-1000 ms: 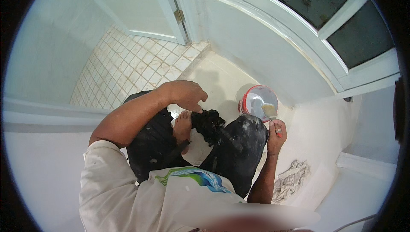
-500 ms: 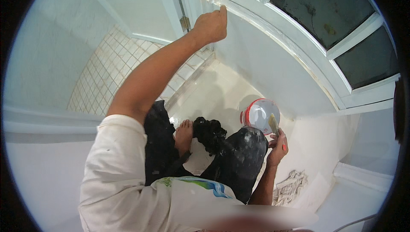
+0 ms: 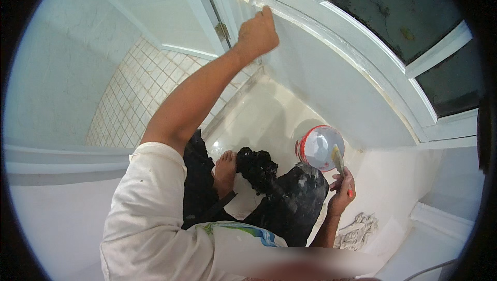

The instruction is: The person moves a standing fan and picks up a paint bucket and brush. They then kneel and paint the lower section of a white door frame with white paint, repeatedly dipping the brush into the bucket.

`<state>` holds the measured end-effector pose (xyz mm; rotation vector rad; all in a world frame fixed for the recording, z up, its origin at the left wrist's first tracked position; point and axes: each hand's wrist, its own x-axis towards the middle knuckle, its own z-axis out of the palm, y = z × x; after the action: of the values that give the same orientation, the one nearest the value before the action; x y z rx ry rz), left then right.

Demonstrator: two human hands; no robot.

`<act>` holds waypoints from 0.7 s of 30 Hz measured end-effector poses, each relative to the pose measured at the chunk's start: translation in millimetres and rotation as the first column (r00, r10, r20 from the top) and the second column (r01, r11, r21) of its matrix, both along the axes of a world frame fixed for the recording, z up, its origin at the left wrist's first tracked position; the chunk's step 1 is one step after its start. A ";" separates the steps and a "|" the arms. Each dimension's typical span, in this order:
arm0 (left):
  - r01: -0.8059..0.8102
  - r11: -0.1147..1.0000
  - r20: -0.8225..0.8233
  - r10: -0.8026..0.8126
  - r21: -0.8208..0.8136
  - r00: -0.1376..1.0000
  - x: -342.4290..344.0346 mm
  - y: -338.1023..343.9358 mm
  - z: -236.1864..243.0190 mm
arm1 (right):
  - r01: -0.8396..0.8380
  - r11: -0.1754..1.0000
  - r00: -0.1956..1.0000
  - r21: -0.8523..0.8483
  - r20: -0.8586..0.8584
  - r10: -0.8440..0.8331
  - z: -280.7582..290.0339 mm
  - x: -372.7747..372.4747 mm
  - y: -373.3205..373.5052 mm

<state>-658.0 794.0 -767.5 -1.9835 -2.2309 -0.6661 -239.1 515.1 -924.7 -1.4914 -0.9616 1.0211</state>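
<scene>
My left hand [image 3: 258, 33] reaches up to the white window sill [image 3: 310, 28] near its left corner. The index finger is stretched out with its tip at the sill's edge, and the other fingers are curled in; nothing shows in them. At the lower right, my right hand [image 3: 342, 193] is closed round a paintbrush [image 3: 338, 158] with a red handle end. Its pale bristles point up, over the near right rim of a white bucket [image 3: 321, 130] with a red edge. A pale grey-white surface shows inside the bucket.
Dark glass panes [image 3: 393, 22] stand above the sill. A hinged white door [image 3: 150, 6] is at the left, by tiled floor [image 3: 121, 92]. A black crumpled heap [image 3: 256, 169] lies by my bare foot [image 3: 225, 172]. A crumpled pale cloth [image 3: 357, 231] lies at the right.
The whole view has shifted slightly. My left index finger stays at the sill's corner, with the hand turned a little. The brush stays in my right hand by the bucket.
</scene>
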 end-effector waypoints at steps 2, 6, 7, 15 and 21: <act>0.023 0.997 -0.039 -0.026 -0.070 0.999 -7.2 9.2 5.8 | -0.027 0.999 1.000 0.017 -0.004 0.027 -5.3 2.5 6.2; 0.160 0.980 -0.104 -0.172 -0.117 0.980 25.1 -16.2 -11.8 | -0.019 1.000 0.999 0.014 -0.038 0.019 -6.6 6.0 4.4; 0.305 0.949 -0.080 -0.311 -0.077 0.947 37.3 -25.0 -17.3 | -0.022 1.000 0.999 0.014 -0.037 0.023 -4.8 6.5 3.1; 0.379 0.920 0.097 -0.370 -0.102 0.924 65.3 -57.8 -9.7 | 0.037 0.999 0.999 0.005 -0.030 -0.037 4.8 14.8 -39.6; 0.466 0.835 0.019 -0.482 -0.292 0.876 87.4 -123.0 -20.9 | 0.079 0.988 0.888 0.132 -0.461 -0.009 -34.2 104.0 8.1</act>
<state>-570.7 671.0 -788.3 -2.7076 -1.8922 -0.3155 -135.2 523.2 -958.9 -1.0722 -0.6423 1.1750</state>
